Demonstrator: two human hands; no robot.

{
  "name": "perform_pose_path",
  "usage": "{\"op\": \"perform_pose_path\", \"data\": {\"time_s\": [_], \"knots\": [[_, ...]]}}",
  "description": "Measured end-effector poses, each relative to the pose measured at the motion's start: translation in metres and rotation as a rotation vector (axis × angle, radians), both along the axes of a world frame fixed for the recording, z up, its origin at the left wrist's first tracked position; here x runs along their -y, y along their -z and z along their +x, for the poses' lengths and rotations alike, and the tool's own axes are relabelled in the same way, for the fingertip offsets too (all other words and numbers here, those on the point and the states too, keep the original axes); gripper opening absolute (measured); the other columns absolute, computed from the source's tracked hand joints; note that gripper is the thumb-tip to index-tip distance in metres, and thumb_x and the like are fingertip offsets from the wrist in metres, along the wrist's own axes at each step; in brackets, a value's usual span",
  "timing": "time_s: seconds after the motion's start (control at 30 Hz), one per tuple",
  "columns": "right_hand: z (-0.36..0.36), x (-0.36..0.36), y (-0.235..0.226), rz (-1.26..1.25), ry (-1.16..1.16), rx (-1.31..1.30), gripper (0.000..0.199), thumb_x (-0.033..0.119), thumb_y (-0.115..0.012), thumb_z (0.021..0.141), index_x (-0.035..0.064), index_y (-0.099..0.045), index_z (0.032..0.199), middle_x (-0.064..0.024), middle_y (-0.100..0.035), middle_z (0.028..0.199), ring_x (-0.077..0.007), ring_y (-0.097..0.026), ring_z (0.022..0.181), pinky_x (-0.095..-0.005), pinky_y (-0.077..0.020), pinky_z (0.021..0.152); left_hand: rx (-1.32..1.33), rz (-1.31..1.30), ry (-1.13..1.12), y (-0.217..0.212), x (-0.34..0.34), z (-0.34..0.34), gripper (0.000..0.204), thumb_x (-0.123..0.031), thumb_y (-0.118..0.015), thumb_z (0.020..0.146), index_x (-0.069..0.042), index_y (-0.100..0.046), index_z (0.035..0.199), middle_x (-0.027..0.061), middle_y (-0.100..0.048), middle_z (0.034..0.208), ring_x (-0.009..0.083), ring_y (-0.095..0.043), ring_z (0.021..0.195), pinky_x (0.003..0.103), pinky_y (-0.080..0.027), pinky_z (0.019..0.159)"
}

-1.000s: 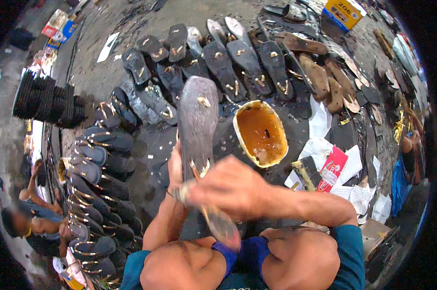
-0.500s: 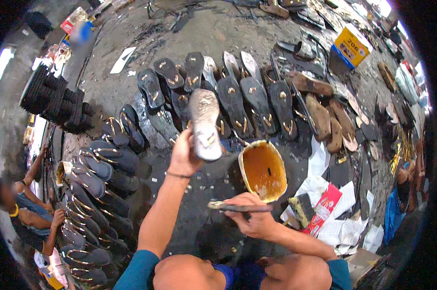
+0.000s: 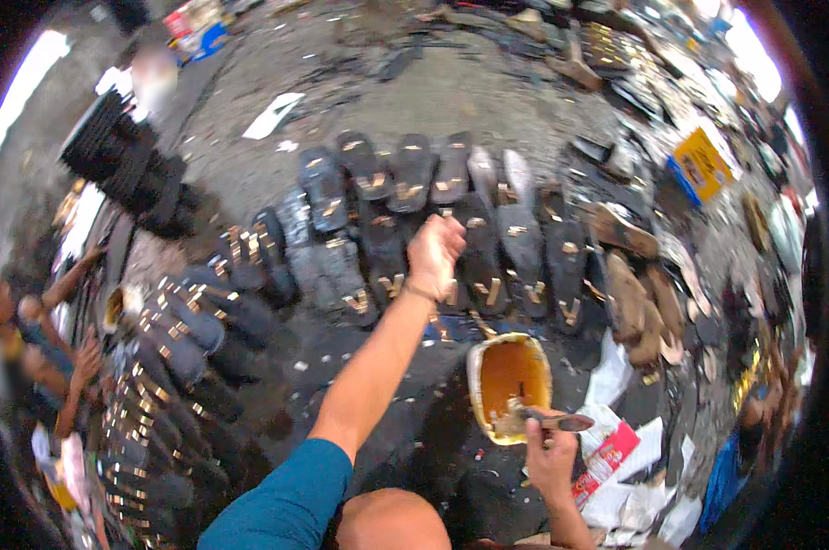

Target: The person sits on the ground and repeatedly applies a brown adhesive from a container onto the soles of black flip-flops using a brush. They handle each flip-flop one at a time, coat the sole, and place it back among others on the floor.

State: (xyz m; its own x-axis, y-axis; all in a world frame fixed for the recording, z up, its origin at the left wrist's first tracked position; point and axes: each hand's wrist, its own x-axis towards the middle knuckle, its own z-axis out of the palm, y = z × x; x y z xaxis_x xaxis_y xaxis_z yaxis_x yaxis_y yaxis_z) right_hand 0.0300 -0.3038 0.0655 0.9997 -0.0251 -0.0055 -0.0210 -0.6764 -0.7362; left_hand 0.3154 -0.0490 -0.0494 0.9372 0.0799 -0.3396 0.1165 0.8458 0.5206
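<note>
My left hand [image 3: 435, 252] reaches forward into the rows of soles laid on the floor. Its fingers are closed at the near end of a dark sandal sole [image 3: 451, 170] in the back row; blur hides the exact grip. Dark soles with pale tabs, such as this one [image 3: 480, 257], lie beside and below the hand. In my right hand [image 3: 552, 458] is a brush [image 3: 561, 422], its bristle end over the near part of a tub [image 3: 474, 390] of amber glue.
Strapped sandals [image 3: 185, 339] curve along the left. Brown shoe forms [image 3: 630, 293], paper scraps [image 3: 648, 449] and a red box [image 3: 607, 463] lie right. Behind them stands a yellow box [image 3: 703, 165]. Stacked black soles [image 3: 126, 165] stand far left, near another person [image 3: 43, 348].
My left hand has moved forward with the pale-faced sole, whose dark side now shows in the back row. My right hand has brought the brush to the glue tub. The view has shifted.
</note>
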Motion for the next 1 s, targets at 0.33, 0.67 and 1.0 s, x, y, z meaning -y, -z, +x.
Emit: {"op": "perform_pose_path", "data": {"time_s": [0.33,0.67,1.0], "knots": [[0.018,-0.009,0.018,-0.12,-0.034,0.149,0.027,0.018,-0.067,0.096,-0.0045,-0.067,0.112,-0.0167,-0.07,0.101,-0.0287,-0.067,0.091,-0.0379,-0.052,0.082,-0.078,0.692,-0.276,-0.108,-0.125,-0.326,0.031,-0.022,-0.056,0.104,-0.003,-0.059,0.129,0.0088,-0.066,0.124,0.0171,-0.065,0.109,0.034,-0.055,0.091],[0.004,0.025,0.003,-0.284,-0.232,-0.028,0.023,0.019,-0.07,0.089,-0.0021,-0.064,0.097,-0.0182,-0.065,0.079,-0.0364,-0.063,0.072,-0.0445,-0.0492,0.068,-0.512,0.989,-0.847,-0.15,-0.364,-0.391,0.021,-0.012,-0.067,0.091,0.001,-0.064,0.108,0.0041,-0.065,0.092,0.0093,-0.059,0.075,0.024,-0.046,0.064],[-0.028,0.033,0.011,-0.474,-0.227,-0.049,0.027,0.023,-0.07,0.09,-0.0026,-0.063,0.096,-0.02,-0.063,0.084,-0.0368,-0.06,0.077,-0.0479,-0.0451,0.07,-0.328,0.968,-0.857,-0.194,-0.272,-0.455,0.024,-0.013,-0.061,0.101,0.001,-0.064,0.121,0.0058,-0.069,0.103,0.0089,-0.061,0.077,0.023,-0.05,0.069]]}}
